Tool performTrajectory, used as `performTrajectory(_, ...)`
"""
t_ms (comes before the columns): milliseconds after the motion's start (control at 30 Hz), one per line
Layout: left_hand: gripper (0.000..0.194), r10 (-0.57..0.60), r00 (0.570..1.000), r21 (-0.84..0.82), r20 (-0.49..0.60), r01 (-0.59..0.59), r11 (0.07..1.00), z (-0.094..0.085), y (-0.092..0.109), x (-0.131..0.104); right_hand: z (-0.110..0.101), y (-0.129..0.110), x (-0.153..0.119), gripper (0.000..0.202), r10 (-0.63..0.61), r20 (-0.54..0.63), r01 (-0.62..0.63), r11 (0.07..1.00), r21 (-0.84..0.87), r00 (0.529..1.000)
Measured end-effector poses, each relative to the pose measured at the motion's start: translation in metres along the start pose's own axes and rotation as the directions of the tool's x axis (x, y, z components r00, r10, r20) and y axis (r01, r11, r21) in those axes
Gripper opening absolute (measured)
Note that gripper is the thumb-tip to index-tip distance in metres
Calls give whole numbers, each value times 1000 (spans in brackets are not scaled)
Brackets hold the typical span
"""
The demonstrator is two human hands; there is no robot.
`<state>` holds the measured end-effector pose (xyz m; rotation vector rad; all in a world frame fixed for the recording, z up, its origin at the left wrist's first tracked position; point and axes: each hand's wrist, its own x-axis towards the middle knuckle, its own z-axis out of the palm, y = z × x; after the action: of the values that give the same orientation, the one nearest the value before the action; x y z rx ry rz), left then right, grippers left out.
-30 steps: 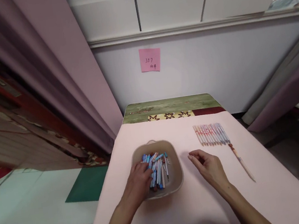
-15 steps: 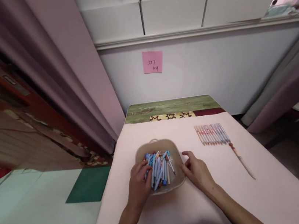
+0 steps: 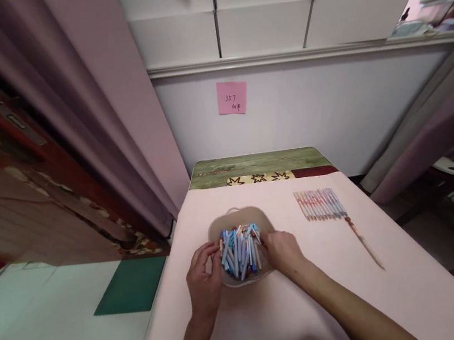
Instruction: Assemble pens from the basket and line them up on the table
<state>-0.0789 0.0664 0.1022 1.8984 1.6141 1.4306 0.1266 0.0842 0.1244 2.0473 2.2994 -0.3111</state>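
Note:
A grey-beige basket (image 3: pixel 238 214) holds a heap of blue, white and tan pens (image 3: pixel 241 252). My left hand (image 3: pixel 204 277) is at the basket's left side, thumb and fingertips close together by the pens; what they hold, if anything, is too small to tell. Over the right rim reaches my right hand (image 3: pixel 281 249), fingers curled down inside at the right end of the heap, tips hidden. To the right, a row of pens (image 3: pixel 318 204) lies side by side on the pink cloth, and a single pen (image 3: pixel 364 243) lies slanted below its right end.
The pink-covered table (image 3: pixel 315 315) has a green patterned strip (image 3: pixel 257 163) at its far edge. Behind it stands a white wall with a pink note (image 3: pixel 232 97). A purple curtain and red door are at left, with a green mat (image 3: pixel 131 285) on the floor.
My right hand has moved left, from outside the rim into the basket. My left hand has drawn back to the basket's left side. The view has shifted slightly.

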Motion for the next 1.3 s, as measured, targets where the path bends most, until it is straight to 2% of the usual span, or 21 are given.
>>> performTrajectory(100, 13, 17, 1000, 15, 4, -17, 1000, -5, 0, 1, 8, -23, 15, 20, -31, 99, 35, 999, -40, 995)
performTrajectory(233, 13, 56, 998, 42, 23, -57, 997, -13, -3, 0, 18, -36, 25, 27, -28, 109, 32, 999, -35, 994)
performTrajectory(400, 12, 83, 996, 57, 40, -85, 995, -11, -7, 0, 21, -31, 28, 25, 11, 115, -10, 1000, -8, 993)
performTrajectory(600, 12, 79, 994, 42, 77, -83, 996, -4, -1, -1, 21, -23, 32, 21, 35, 98, -38, 999, 25, 995)
performTrajectory(767, 14, 50, 995, 38, 86, -54, 998, -2, 3, -3, 22, -29, 33, 26, 75, 81, -79, 996, 49, 994)
performTrajectory(900, 14, 45, 994, 26, 101, -48, 999, -6, 7, -4, 11, -29, 23, 28, 92, 32, -94, 993, 67, 995)
performTrajectory(1000, 13, 32, 997, 33, 72, -35, 999, -12, 10, -3, -4, -15, 13, 22, 127, -79, -109, 973, 203, 989)
performTrajectory(1100, 13, 40, 998, 45, 41, -42, 998, -14, 14, -2, -16, 4, 5, 17, 105, -133, -31, 882, 469, 986)
performTrajectory(1167, 18, 117, 991, 79, 66, -122, 989, -9, 18, -4, -17, 11, -1, 20, 66, -115, 20, 784, 621, 991)
performTrajectory(1233, 27, 246, 957, 120, 151, -265, 957, -1, 22, -7, -13, 11, -7, 21, 16, -95, 60, 674, 737, 995)
performTrajectory(1300, 35, 346, 897, 118, 276, -389, 914, 8, 25, -13, -6, 6, -15, 19, -61, -70, 91, 530, 843, 996)
